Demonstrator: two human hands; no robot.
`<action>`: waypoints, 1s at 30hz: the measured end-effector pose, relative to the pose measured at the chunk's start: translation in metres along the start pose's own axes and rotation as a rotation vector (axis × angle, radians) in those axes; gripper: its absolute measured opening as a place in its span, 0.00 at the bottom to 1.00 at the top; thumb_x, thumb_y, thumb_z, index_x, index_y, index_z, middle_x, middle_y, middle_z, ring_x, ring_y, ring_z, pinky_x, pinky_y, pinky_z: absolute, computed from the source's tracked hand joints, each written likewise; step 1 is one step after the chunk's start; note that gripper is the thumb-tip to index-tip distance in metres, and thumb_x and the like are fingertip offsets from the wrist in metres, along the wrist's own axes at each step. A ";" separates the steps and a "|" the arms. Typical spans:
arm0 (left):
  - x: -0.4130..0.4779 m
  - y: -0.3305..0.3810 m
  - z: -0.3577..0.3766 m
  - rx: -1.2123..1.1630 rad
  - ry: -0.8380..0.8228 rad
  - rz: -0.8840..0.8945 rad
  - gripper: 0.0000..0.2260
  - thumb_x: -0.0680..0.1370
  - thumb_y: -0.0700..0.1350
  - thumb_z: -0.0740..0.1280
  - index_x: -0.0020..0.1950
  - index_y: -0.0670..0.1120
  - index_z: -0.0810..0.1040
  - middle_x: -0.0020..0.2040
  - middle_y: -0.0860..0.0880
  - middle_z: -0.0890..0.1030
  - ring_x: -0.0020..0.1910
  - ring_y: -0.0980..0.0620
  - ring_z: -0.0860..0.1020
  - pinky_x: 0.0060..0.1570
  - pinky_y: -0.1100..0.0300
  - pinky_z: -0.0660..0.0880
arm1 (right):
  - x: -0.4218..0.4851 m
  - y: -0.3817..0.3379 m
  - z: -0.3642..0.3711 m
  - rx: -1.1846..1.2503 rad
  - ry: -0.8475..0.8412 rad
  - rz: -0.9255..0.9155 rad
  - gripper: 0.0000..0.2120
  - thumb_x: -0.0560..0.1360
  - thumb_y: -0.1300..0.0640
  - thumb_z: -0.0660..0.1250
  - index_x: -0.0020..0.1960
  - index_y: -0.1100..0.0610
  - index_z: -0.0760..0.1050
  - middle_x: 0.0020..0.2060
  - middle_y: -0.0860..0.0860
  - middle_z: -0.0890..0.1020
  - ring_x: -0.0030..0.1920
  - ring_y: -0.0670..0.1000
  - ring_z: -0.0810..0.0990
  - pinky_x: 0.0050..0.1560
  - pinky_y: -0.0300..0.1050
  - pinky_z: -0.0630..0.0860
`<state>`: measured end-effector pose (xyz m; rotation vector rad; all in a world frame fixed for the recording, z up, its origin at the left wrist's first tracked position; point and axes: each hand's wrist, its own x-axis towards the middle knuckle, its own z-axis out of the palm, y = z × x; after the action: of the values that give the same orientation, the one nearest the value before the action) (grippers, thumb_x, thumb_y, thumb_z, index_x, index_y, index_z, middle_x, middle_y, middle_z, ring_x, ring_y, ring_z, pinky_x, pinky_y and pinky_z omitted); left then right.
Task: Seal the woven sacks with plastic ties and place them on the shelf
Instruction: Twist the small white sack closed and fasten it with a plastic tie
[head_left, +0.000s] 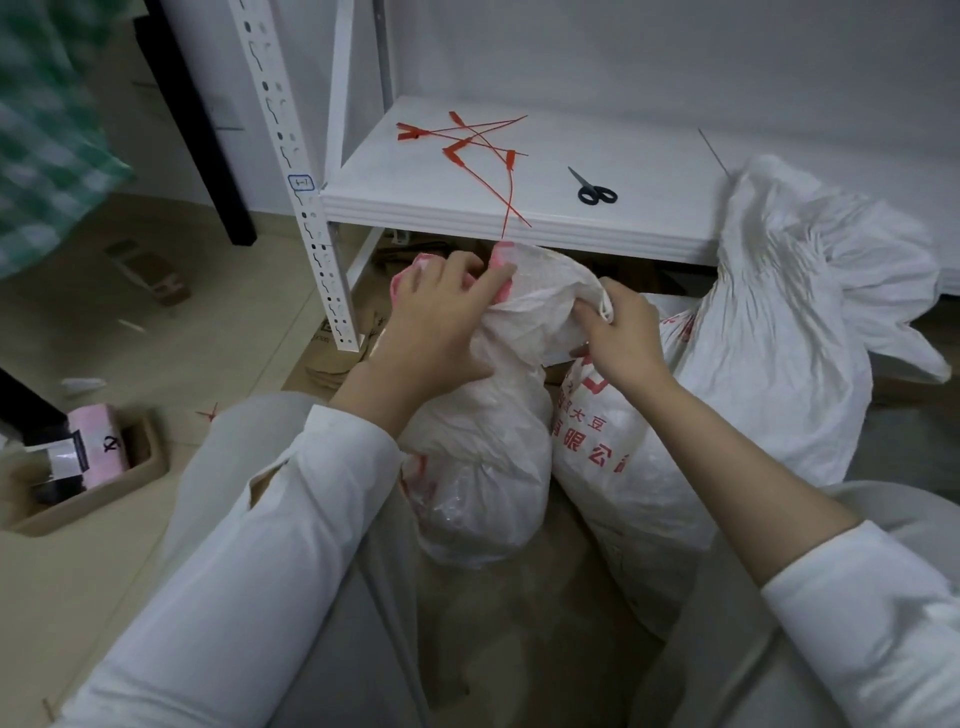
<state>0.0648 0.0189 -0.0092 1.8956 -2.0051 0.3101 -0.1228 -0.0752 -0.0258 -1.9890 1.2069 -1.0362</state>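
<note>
White shelf (649, 171) takes up the top half: a smooth board with a ribbed front edge, and most of that board is bare, so there's loads of room up there. Its perforated metal post (291, 156) stands at the left corner.

On the right a big sack (810, 291), white woven stuff and heavily crumpled, slumps against the shelf's front edge with its top flopped onto the board. Touching it is a printed sack (639, 467), lying tilted on flattened cardboard (519, 597). It has red characters; I can read 大豆 and 限公, and the rest is lost in folds or behind an arm.

The sack (483, 457) being worked on stands upright right in front of the person, just below the shelf edge. It's round and stuffed at the bottom, with pink-red print near the mouth. The left hand (441, 322) is curled round the gathered neck, and the right hand (618, 332) pinches the mouth's edge just beside it.

A cardboard box (104, 488) sits on the tiled floor far left with a pink pack in it.

Red plastic ties (467, 137) lie in a loose crisscross at the back left of the board, one dangling over the front edge just above the left hand. Black-handled scissors (595, 192) lie closed to their right, apart from them.

Tiny blue-bordered label (301, 182) on the post, maybe "1-1", too blurry to swear by.
</note>
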 end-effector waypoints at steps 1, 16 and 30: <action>-0.001 0.000 0.000 0.038 -0.022 -0.051 0.47 0.61 0.50 0.78 0.76 0.52 0.59 0.68 0.43 0.67 0.65 0.41 0.68 0.65 0.43 0.64 | 0.003 0.001 -0.002 0.048 0.031 0.024 0.10 0.78 0.57 0.63 0.43 0.63 0.74 0.37 0.55 0.78 0.39 0.54 0.78 0.34 0.38 0.79; 0.006 -0.022 -0.003 0.060 0.006 -0.283 0.06 0.76 0.48 0.65 0.50 0.48 0.78 0.47 0.48 0.81 0.51 0.43 0.76 0.55 0.49 0.66 | 0.007 -0.015 -0.012 0.285 0.110 0.053 0.10 0.78 0.61 0.63 0.40 0.64 0.74 0.33 0.51 0.74 0.37 0.50 0.74 0.32 0.40 0.79; 0.005 -0.015 -0.009 0.140 0.287 -0.231 0.06 0.71 0.41 0.67 0.46 0.47 0.80 0.42 0.47 0.82 0.44 0.41 0.74 0.45 0.50 0.63 | 0.001 -0.015 -0.018 0.278 0.146 0.051 0.12 0.78 0.59 0.64 0.35 0.54 0.73 0.31 0.48 0.75 0.34 0.43 0.75 0.34 0.46 0.80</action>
<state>0.0802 0.0167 0.0002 2.0113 -1.5993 0.6333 -0.1315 -0.0711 -0.0044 -1.6857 1.1135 -1.2665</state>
